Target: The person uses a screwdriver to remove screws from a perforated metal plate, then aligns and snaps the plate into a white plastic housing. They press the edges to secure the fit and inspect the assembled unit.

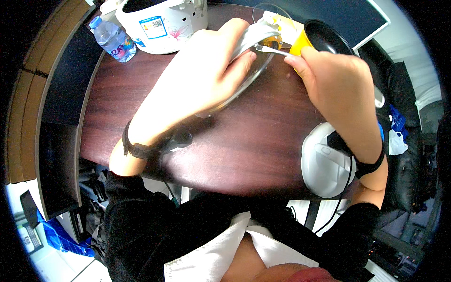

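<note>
My left hand [206, 61] is closed around a bundled, pale white cable [256, 36] above the table. A loop of it seems to curve down behind the hand toward the wrist, partly blurred. Facing it, my right hand [333, 77] pinches a slender white end with a flat, metallic-looking plug [268, 49], its tip near the bundle. Whether both pieces are one cable is hidden by my fingers. Just beyond the right fingers stands a yellow cup with a black inside [326, 35]. A small amber-yellow item [273, 42] shows behind the bundle.
On the dark wooden table [225, 160], a white appliance with a flower print [174, 28] stands at the far left. Beside it is a water bottle [112, 40]. A white rounded device [324, 164] with a black cord sits under my right forearm.
</note>
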{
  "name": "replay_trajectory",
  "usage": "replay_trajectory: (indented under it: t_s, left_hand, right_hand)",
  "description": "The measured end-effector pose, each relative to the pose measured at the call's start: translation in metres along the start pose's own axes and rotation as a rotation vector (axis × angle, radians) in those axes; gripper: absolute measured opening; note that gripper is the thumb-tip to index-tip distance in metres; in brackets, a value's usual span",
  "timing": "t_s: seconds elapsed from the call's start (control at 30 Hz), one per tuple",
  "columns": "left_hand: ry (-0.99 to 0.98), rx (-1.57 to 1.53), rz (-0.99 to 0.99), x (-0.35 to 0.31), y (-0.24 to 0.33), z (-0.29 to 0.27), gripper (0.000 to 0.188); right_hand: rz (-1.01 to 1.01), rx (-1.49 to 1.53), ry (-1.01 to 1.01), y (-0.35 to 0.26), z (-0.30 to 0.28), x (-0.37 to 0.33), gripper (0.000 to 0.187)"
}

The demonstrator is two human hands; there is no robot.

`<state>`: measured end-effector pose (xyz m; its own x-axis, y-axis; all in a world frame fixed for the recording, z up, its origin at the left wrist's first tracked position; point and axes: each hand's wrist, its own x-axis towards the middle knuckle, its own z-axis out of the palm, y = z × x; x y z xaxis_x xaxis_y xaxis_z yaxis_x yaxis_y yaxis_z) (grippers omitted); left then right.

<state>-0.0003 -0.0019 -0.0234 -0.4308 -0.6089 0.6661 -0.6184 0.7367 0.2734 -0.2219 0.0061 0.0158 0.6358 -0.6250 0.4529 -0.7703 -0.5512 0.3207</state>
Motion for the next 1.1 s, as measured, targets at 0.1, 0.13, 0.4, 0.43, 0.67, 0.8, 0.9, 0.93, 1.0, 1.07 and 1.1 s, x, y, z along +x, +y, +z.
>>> replay_trajectory:
  t_s: [0.1,0.13,0.4,0.43,0.67,0.8,0.9,0.93,1.0,1.07,1.1]
  left_hand:
    - [-0.032,0.031,-0.102,-0.002,0.004,-0.003,0.041]
    - [-0.050,0.021,-0.124,-0.001,0.006,-0.004,0.041]
    - [-0.067,-0.004,-0.136,0.001,0.008,-0.002,0.042]
    - [-0.094,-0.003,-0.175,0.001,0.009,-0.004,0.042]
    - [-0.035,0.070,-0.142,0.000,0.007,0.000,0.043]
    - [-0.043,0.090,-0.182,-0.001,0.009,-0.002,0.045]
    - [-0.024,0.094,-0.158,-0.003,0.008,-0.001,0.044]
    - [-0.025,0.088,-0.162,-0.002,0.008,-0.001,0.043]
    - [-0.035,0.082,-0.173,0.000,0.009,-0.001,0.042]
    - [-0.045,0.069,-0.198,-0.001,0.007,-0.003,0.040]
    - [-0.053,0.060,-0.207,-0.001,0.007,-0.003,0.039]
  right_hand:
    - [-0.049,-0.018,0.027,0.004,0.005,0.005,0.035]
    - [-0.060,0.004,0.038,0.006,0.010,0.005,0.035]
    - [-0.163,-0.174,0.008,0.011,-0.016,0.013,0.034]
    - [-0.159,-0.205,-0.013,0.007,-0.021,0.016,0.033]
    - [-0.155,-0.212,-0.054,-0.003,-0.028,0.024,0.033]
    - [-0.214,0.205,0.043,0.020,0.007,0.020,0.035]
    - [-0.087,0.580,-0.103,0.024,0.026,0.019,0.038]
    - [-0.047,0.806,-0.138,0.023,0.034,0.014,0.042]
    - [0.117,0.991,-0.281,0.015,0.037,0.011,0.044]
    - [0.289,1.198,-0.395,0.003,0.038,0.007,0.050]
    - [0.346,1.299,-0.464,0.002,0.038,0.006,0.050]
